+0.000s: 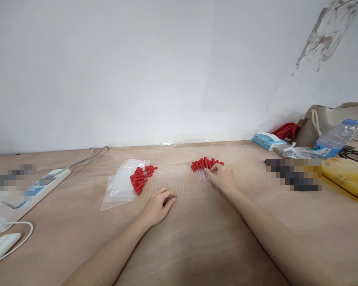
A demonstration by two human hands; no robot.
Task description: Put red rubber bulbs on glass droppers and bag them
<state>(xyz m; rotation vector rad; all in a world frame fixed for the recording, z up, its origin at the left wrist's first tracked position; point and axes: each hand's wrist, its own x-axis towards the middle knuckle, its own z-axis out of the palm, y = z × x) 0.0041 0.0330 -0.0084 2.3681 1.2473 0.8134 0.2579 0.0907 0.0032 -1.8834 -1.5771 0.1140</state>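
Note:
Loosely curled, my left hand (pixel 158 205) rests on the table just below a row of thin clear tubes (pixel 171 179). Its thumb stands apart from the fingers, and nothing shows between them. To the left of the tubes, loose red rubber bulbs (pixel 139 180) lie in a pile, partly on clear plastic bags (pixel 119 186). My right hand (pixel 222 176) is over a fanned group of droppers (pixel 203 169), clear tubes with red bulbs on top. Its fingertips are pinched on one dropper at the group's right side; the hand hides part of it.
A power strip (pixel 44 190) with cables lies at the left, near a white device (pixel 2 247). On the right are a tissue pack (pixel 268 140), a plastic bottle (pixel 337 137), a grey bag (pixel 304 133) and a yellow package (pixel 349 174). A white wall (pixel 167 71) bounds the table's back.

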